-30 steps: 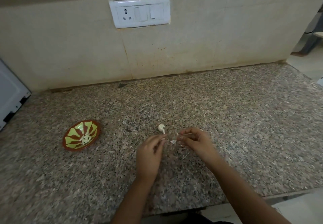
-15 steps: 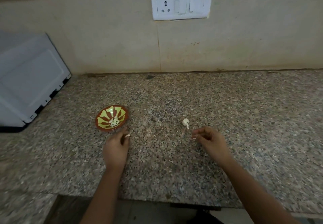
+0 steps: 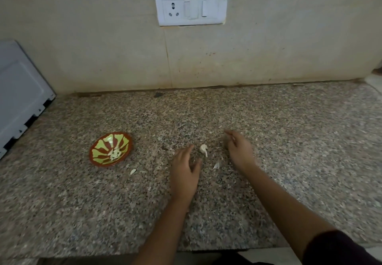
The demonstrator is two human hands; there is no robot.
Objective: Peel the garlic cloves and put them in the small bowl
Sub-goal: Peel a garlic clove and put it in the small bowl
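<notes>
A small red and green bowl sits on the granite counter at the left, with pale peeled garlic pieces in its middle. A whitish unpeeled garlic clove lies on the counter between my hands. My left hand hovers just left of the clove, fingers relaxed and empty. My right hand is just right of the clove, fingers loosely bent, holding nothing that I can see. Two small pale scraps lie loose: a scrap of skin below the clove, and a pale piece below the bowl.
The granite counter ends at a front edge near the bottom. A tiled wall with a white socket plate stands behind. A white appliance leans at the far left.
My left hand went to the bowl and has come back beside the clove, now empty. My right hand has opened. Scraps now lie on the counter.
</notes>
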